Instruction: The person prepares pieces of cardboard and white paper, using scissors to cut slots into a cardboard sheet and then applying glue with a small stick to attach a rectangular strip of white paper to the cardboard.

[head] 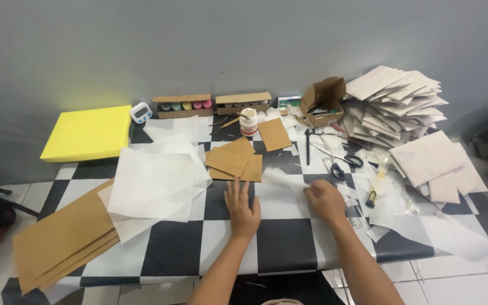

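My left hand (242,209) lies flat, fingers apart, on the black-and-white checkered table (286,244), just below a small stack of brown cardboard pieces (234,160). My right hand (324,201) presses down on a thin translucent white paper sheet (289,182) that stretches left and up from it. Whether the fingers pinch the sheet is unclear. Both forearms come in from the bottom edge.
A pile of white tissue sheets (155,183) and large cardboard sheets (63,237) lie at left. A yellow foam block (88,133), timer (140,112), two paint-pot boxes (183,105), glue pot (248,121), scissors (337,164), cutter (375,189) and a heap of envelopes (396,104) ring the back and right.
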